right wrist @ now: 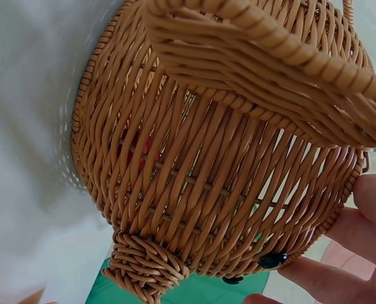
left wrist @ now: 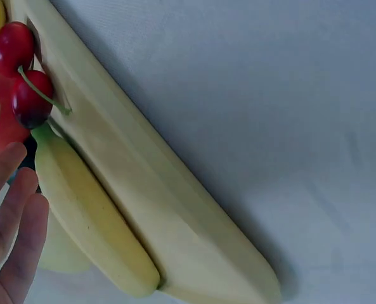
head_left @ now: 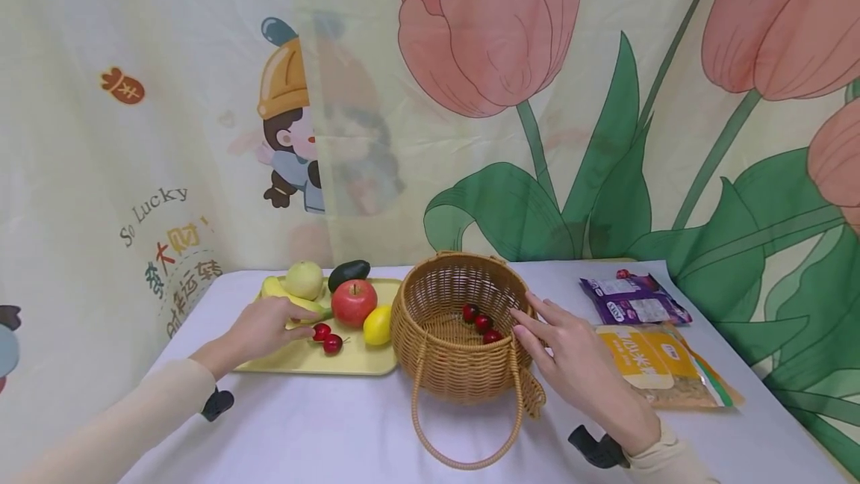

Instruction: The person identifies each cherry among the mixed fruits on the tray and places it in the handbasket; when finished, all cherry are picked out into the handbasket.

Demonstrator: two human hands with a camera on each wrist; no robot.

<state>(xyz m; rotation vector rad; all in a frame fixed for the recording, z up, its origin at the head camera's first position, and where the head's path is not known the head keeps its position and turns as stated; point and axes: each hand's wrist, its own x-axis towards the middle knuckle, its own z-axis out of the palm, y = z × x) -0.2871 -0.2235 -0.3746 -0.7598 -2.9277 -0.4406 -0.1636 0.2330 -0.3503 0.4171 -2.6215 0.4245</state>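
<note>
My left hand (head_left: 266, 326) reaches over the yellow tray (head_left: 356, 369), its thumb and fingertips apart beside two red cherries (head_left: 326, 338) joined near their stems. In the left wrist view these cherries (left wrist: 32, 99) lie at the tip of a banana (left wrist: 92, 209), with the fingers to its left. A brown wicker basket (head_left: 463, 373) stands right of the tray, with several cherries (head_left: 483, 323) inside and its handle (head_left: 462, 464) folded toward me. My right hand (head_left: 571, 349) rests at the basket's right rim with its fingers extended; in the right wrist view the fingertips touch the wicker side (right wrist: 219, 196).
The tray also bears a red apple (head_left: 354, 302), a lemon (head_left: 378, 326), a pale green round fruit (head_left: 304, 280) and a dark avocado-like fruit (head_left: 349, 273). At the right lie purple snack packs (head_left: 634, 299) and an orange bag (head_left: 661, 368). A printed curtain (head_left: 376, 133) hangs behind the table.
</note>
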